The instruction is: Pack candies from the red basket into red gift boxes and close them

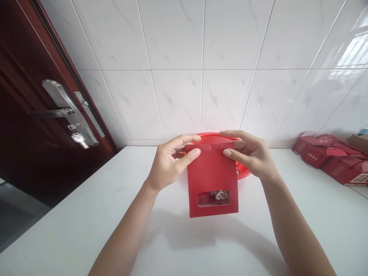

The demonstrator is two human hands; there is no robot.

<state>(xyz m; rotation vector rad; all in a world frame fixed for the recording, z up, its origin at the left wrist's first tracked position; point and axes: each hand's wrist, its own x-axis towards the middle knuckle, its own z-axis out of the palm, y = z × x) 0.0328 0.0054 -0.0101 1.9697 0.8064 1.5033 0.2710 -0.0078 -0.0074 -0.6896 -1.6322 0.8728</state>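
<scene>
red windowed gift bag [212,172] is held up in front of the body, above the white surface [120,214], front face toward the camera, shadow cast below. top left corner is pinched by the left hand [174,159], thumb pressed on the front, fingers curled behind. top right corner is pinched the same way by the right hand [248,153], index finger extended past the top edge. both hands are closed on the bag only at thumb and fingers, otherwise loosely curved. small hole is seen at the middle of the top edge. something pale with dark markings is seen through the window; what it is cannot be told.

step in hand is judged to be handling of the bag's top edge; whether it is being opened or closed cannot be told. for the next move, an even grip at both corners seems to be called for, so the paper is not creased.

red mesh basket [244,174] is partly hidden behind the bag, near the tiled wall [176,96]. red gift boxes [337,159] are piled at the far right.
</scene>
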